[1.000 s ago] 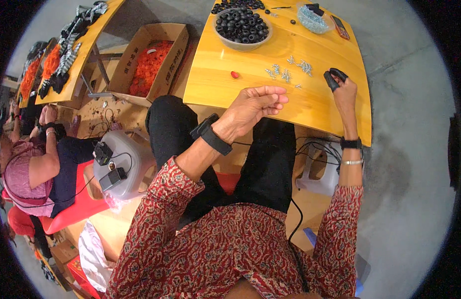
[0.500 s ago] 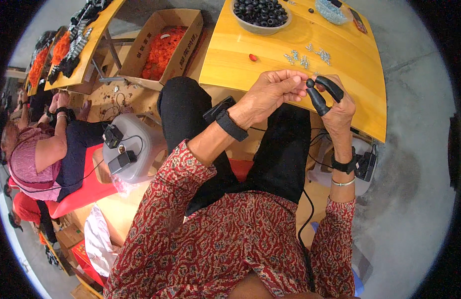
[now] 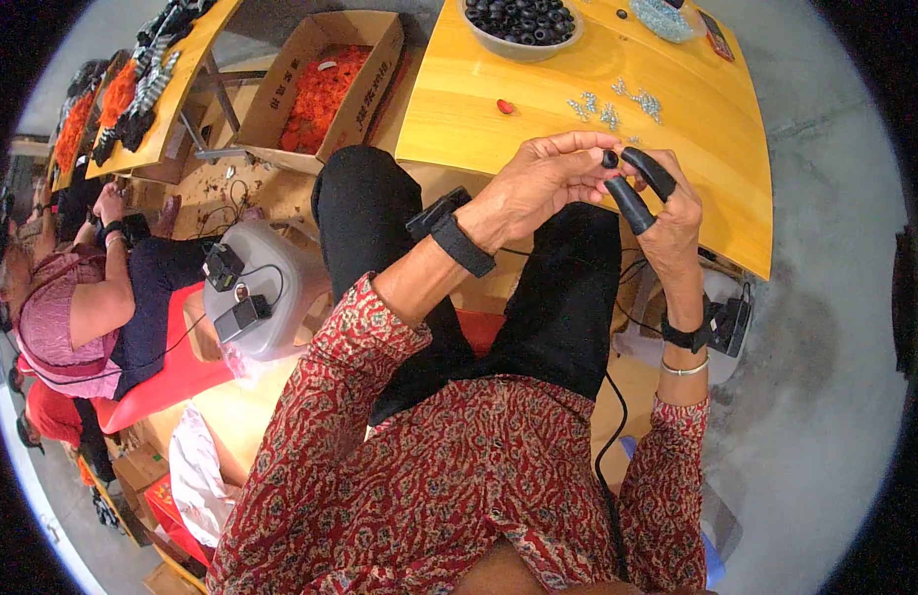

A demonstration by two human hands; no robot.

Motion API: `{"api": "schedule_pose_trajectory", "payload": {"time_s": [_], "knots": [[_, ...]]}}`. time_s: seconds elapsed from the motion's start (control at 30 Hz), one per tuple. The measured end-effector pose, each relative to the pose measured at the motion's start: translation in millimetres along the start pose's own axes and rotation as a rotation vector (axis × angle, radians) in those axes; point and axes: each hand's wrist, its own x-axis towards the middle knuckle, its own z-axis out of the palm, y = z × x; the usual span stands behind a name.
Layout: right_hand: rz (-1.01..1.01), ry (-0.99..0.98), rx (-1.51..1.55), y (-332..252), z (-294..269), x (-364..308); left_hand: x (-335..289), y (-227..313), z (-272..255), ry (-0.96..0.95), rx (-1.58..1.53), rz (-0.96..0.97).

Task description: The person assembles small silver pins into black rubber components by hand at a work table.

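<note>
My left hand (image 3: 550, 181) is closed, with a round black bead (image 3: 610, 159) pinched at its fingertips. Close beside it, my right hand (image 3: 674, 203) wears black finger covers (image 3: 649, 173) on thumb and index finger. Those two covered tips stand apart near the bead, and nothing shows gripped between them. Both hands are raised over the near edge of the yellow table (image 3: 459, 139). Several small silvery pieces (image 3: 609, 117) lie on the tabletop beyond, with a small red piece (image 3: 506, 106) to their left.
At the table's far side sit a bowl of black beads (image 3: 519, 28) and a container of pale blue beads (image 3: 663, 18). A cardboard box (image 3: 382, 74) with orange-red material stands left of the table. Farther left, a person (image 3: 77, 307) sits beside a grey plastic stool (image 3: 281, 297).
The bead has shifted slightly up and left in my left fingertips. My right thumb and index finger have drawn a little away from it.
</note>
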Motion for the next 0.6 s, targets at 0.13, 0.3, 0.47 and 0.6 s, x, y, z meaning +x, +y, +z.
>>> {"api": "schedule_pose_trajectory", "payload": {"time_s": [0.13,0.3,0.47,0.6], "knots": [[0.1,0.04,0.093,7.2,-2.6,-9.2,0.6,0.8,-3.5,0.016,-0.08,-0.089],[0.123,0.079,0.048,26.2,-4.2,-14.8,0.2,-0.2,-5.1,0.033,-0.085,-0.105],[0.243,0.154,0.086,53.0,-7.6,-10.9,1.3,-4.5,-9.3,0.023,-0.146,-0.142],[0.355,0.14,0.187,53.2,-12.0,-5.2,2.2,-5.3,-12.5,0.051,-0.126,-0.143]]}}
